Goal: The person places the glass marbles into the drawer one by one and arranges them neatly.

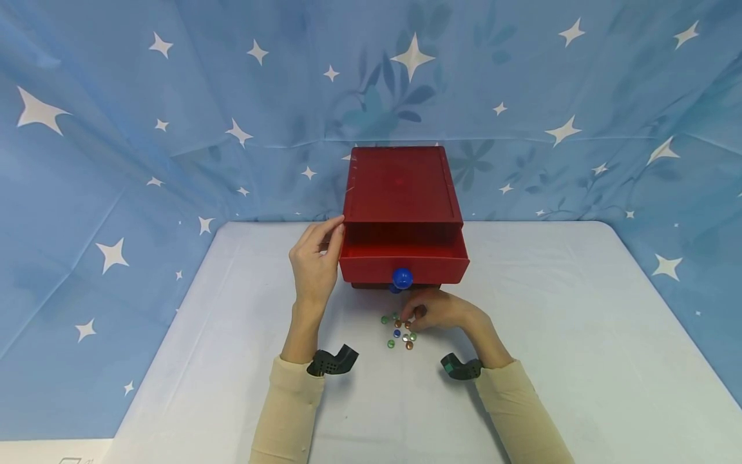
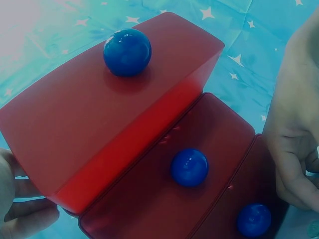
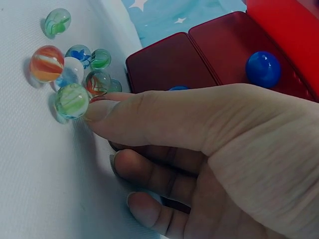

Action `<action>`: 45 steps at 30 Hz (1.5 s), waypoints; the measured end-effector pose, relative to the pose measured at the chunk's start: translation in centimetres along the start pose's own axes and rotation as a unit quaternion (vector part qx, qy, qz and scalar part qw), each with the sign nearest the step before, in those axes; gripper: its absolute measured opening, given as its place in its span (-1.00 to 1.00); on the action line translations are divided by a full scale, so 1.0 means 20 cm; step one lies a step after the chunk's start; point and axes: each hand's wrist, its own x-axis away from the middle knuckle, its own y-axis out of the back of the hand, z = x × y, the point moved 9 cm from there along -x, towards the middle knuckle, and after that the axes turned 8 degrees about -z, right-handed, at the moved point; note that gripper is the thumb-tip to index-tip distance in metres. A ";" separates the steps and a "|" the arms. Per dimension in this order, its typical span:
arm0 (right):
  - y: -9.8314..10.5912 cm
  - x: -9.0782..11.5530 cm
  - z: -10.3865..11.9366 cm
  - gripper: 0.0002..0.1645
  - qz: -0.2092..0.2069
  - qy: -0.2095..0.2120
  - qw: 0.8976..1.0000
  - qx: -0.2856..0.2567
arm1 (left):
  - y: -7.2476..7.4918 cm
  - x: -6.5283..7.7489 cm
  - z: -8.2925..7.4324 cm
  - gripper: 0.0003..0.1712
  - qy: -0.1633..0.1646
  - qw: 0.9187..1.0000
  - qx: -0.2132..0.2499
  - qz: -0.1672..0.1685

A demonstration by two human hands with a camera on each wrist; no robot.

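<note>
Three drawers point(image 2: 149, 184) in a red cabinet point(image 1: 400, 187), top drawer point(image 1: 371, 270) open, marbles point(image 1: 397, 333) outside.

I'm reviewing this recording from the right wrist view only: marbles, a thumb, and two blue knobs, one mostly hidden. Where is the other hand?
Observer: The head view shows it: the left hand is up against the left side of the red cabinet.
Operator: Is anything pulled out there?
Observer: Yes, the top drawer; the head view looks down into its open inside.
Operator: Besides my two blue knobs, any more?
Observer: One: the left wrist view shows a third blue knob on the top drawer's front.
</note>
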 end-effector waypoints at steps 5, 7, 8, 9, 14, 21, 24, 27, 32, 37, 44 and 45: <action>0.00 0.00 0.00 -0.79 -0.001 0.001 1.000 0.003 | 0.00 0.00 0.00 -0.76 0.001 1.000 0.000 -0.001; 0.00 0.00 0.00 -0.79 -0.002 0.002 1.000 0.002 | 0.00 0.00 0.00 -0.76 0.000 1.000 0.000 -0.001; 0.00 0.00 0.00 -0.80 -0.003 0.002 1.000 0.002 | 0.00 0.00 0.00 -0.76 -0.001 1.000 -0.001 -0.002; 0.00 0.00 0.00 -0.80 -0.003 0.003 1.000 0.001 | 0.00 0.00 0.00 -0.76 -0.001 1.000 -0.001 -0.002; 0.00 0.00 0.00 -0.81 -0.003 0.004 1.000 0.001 | 0.00 0.00 0.01 -0.76 -0.005 1.000 -0.002 -0.004; 0.00 0.00 0.00 -0.82 -0.003 0.000 1.000 0.006 | 0.00 0.00 0.00 -0.76 -0.004 1.000 -0.006 -0.004; 0.00 0.00 0.00 -0.84 -0.001 0.000 1.000 0.002 | 0.00 0.00 0.00 -0.76 -0.005 1.000 -0.005 -0.004; 0.00 0.00 0.00 -0.85 0.000 0.001 1.000 -0.003 | 0.00 0.00 -0.01 -0.76 -0.007 1.000 -0.003 -0.005; 0.00 0.00 0.00 -0.86 -0.002 0.004 1.000 -0.005 | 0.00 0.00 0.00 -0.76 -0.006 1.000 -0.006 -0.004; 0.01 0.00 0.00 -0.86 -0.006 0.007 1.000 -0.011 | 0.00 0.00 0.00 -0.76 -0.007 1.000 -0.006 -0.003; 0.02 0.01 0.01 -0.86 -0.011 0.009 1.000 -0.019 | 0.00 0.00 0.00 -0.76 -0.007 1.000 0.001 -0.003; 0.02 0.01 0.01 -0.86 -0.012 0.009 1.000 -0.020 | 0.00 0.00 0.00 -0.76 -0.007 1.000 0.002 -0.003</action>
